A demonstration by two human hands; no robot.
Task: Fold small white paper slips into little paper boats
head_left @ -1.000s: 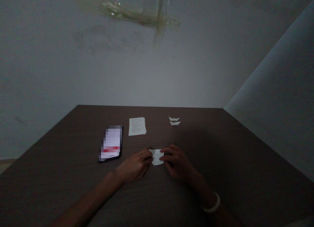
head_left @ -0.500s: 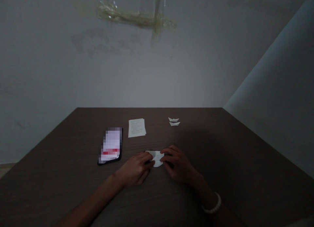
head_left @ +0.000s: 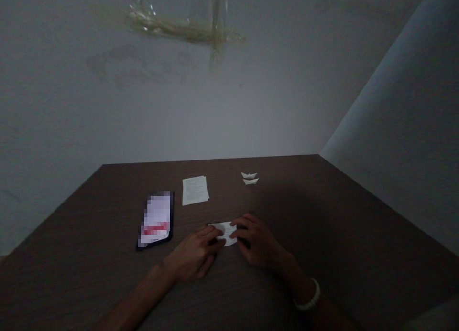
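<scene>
A small piece of printed paper [head_left: 228, 232] lies on the dark wooden table [head_left: 229, 297], between my two hands. My left hand [head_left: 201, 250] has its fingers bent over the paper's left end and holds it there. On the opposite end, my right hand [head_left: 256, 240] grips the paper with its fingertips; a pale beaded bracelet [head_left: 309, 297] circles that wrist. Part of the paper is hidden under the fingers of both hands, so its folds do not show clearly.
A phone [head_left: 156, 221] with a lit, blurred screen lies left of my hands. Beyond the paper sits a stack of printed sheets [head_left: 195, 190]. Two folded paper boats [head_left: 250, 181] stand further right. A wall [head_left: 215, 116] rises behind the table's far edge.
The view has shifted and tilted slightly, so the table's things appear a little further left. Both hands stay on the paper, with the left fingers pressed slightly differently.
</scene>
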